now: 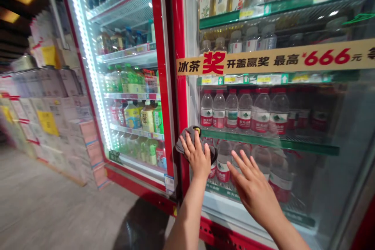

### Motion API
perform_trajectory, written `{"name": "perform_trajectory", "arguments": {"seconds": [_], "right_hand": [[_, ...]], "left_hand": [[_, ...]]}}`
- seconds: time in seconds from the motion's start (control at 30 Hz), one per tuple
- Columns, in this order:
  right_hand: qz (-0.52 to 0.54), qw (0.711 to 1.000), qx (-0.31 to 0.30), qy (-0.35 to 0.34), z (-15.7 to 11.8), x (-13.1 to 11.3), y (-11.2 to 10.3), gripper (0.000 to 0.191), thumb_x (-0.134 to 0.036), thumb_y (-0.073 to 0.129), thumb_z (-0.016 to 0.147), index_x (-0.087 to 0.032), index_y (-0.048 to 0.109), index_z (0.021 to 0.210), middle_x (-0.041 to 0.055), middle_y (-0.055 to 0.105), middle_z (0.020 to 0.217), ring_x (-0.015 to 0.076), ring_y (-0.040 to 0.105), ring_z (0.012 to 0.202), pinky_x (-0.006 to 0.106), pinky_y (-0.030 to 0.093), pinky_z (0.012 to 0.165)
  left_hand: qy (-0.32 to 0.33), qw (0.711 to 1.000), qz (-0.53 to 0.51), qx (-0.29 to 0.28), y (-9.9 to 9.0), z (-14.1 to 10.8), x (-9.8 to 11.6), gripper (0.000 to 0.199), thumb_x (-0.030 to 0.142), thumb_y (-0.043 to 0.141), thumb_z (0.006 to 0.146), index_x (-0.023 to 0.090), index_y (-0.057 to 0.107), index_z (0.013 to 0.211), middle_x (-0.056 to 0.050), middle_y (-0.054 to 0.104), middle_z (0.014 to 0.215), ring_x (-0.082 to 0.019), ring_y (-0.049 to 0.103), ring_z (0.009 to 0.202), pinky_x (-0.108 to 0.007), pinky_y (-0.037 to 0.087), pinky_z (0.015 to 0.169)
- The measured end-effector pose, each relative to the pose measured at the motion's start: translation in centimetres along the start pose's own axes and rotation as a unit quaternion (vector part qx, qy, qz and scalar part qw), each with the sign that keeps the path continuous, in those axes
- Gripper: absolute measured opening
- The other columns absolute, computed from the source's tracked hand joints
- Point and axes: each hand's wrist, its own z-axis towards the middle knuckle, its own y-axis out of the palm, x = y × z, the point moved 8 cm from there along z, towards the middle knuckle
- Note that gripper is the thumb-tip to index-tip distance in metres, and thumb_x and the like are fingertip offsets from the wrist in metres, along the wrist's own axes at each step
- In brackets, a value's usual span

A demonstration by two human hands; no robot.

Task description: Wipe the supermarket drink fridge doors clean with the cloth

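My left hand (197, 155) presses a dark grey cloth (184, 145) with a black edge and a small yellow patch against the drinks fridge, where the red door frame (182, 86) meets the glass. Its fingers lie spread over the cloth. To the right, my right hand (252, 187) is raised with fingers apart and holds nothing. It is at the glass door (328, 187); whether it touches the glass I cannot tell. Behind the glass, water bottles (244, 109) with red caps and red-and-white labels stand on a green-edged shelf (293, 142).
A yellow promotional strip (288, 59) crosses the glass above my hands. On the left stands another lit fridge (137, 95) with bottled drinks and a red frame. Stacked cartons (49, 113) line the grey floor (58, 207) farther left.
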Motion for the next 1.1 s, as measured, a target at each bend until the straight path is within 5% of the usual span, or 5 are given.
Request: {"name": "perform_trajectory", "arguments": {"seconds": [0.17,0.43,0.7,0.9,1.1], "right_hand": [[0.016,0.999,0.017,0.022,-1.2,2.3,-1.8,0.045,-0.009,0.044,0.095,-0.020,0.063,0.135,0.0127,0.040,0.163,0.0319,0.022,0.157,0.063,0.042,0.117],[-0.002,0.999,0.007,0.046,-1.3,4.2,-3.8,0.047,-0.009,0.046,0.094,-0.018,0.063,0.137,0.0129,0.043,0.161,0.0314,0.024,0.156,0.062,0.040,0.119],[-0.033,0.997,-0.003,0.070,-2.5,7.2,-4.8,0.044,-0.010,0.048,0.093,-0.016,0.067,0.133,0.0155,0.047,0.158,0.0332,0.029,0.155,0.060,0.044,0.117],[-0.031,0.996,0.001,0.078,-2.6,7.4,-5.3,0.042,-0.012,0.048,0.095,-0.017,0.068,0.132,0.0153,0.049,0.157,0.0338,0.032,0.153,0.060,0.045,0.115],[-0.036,0.996,0.023,0.075,-2.7,8.0,-6.3,0.040,-0.012,0.047,0.097,-0.017,0.067,0.132,0.0150,0.050,0.155,0.0334,0.033,0.153,0.061,0.046,0.115]], "left_hand": [[-0.021,0.999,0.018,-0.031,0.7,-4.8,-1.3,0.066,0.028,0.043,0.102,0.024,0.019,0.164,-0.017,0.011,0.172,-0.037,-0.001,0.159,-0.065,0.026,0.123],[0.027,1.000,0.001,0.011,0.5,3.1,5.9,0.067,0.030,0.045,0.101,0.026,0.021,0.164,-0.013,0.013,0.173,-0.036,-0.003,0.159,-0.063,0.022,0.125],[0.173,0.972,-0.056,-0.147,2.0,-5.7,8.7,0.099,0.005,0.058,0.079,0.023,0.012,0.165,-0.014,0.000,0.173,-0.039,-0.005,0.158,-0.065,0.030,0.121],[0.136,0.987,-0.080,-0.034,-0.1,-3.2,5.7,0.068,0.000,0.048,0.087,0.026,0.046,0.150,-0.010,0.025,0.170,-0.025,0.031,0.155,-0.044,0.041,0.121],[0.086,0.991,-0.101,-0.004,0.5,-2.0,8.6,0.062,0.009,0.050,0.094,0.027,0.043,0.153,-0.010,0.031,0.168,-0.027,0.011,0.160,-0.054,0.029,0.126]]}}
